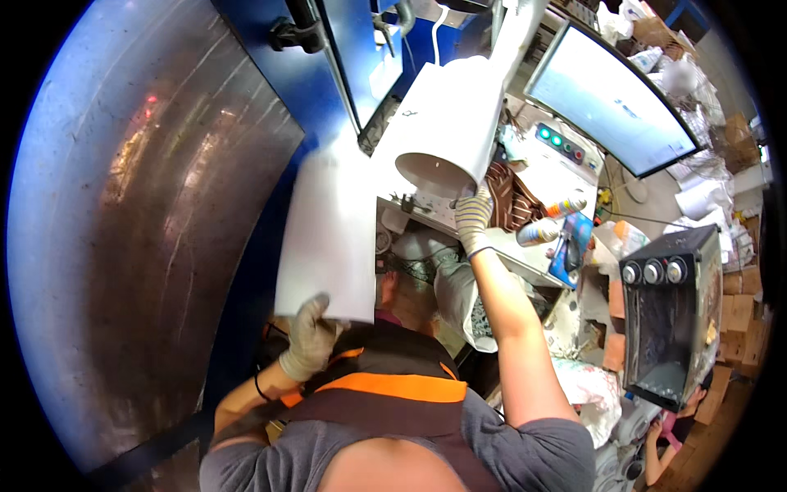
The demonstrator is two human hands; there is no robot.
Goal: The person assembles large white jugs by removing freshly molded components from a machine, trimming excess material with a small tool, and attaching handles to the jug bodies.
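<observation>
Above the left hand [310, 338], whose grip pinches only the white sheet's [328, 238] bottom edge, it may buckle; the right hand [473, 220], closed on the white tube's [449, 131] rim, could slip.

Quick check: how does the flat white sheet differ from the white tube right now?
The flat white sheet is a thin panel; the white tube is rolled into a cylinder with its open round end facing the camera. The left hand grips the sheet at its lower edge; the right hand holds the tube by its rim. The sheet hangs lower, the tube is raised. Both are plain white, both hands gloved.
</observation>
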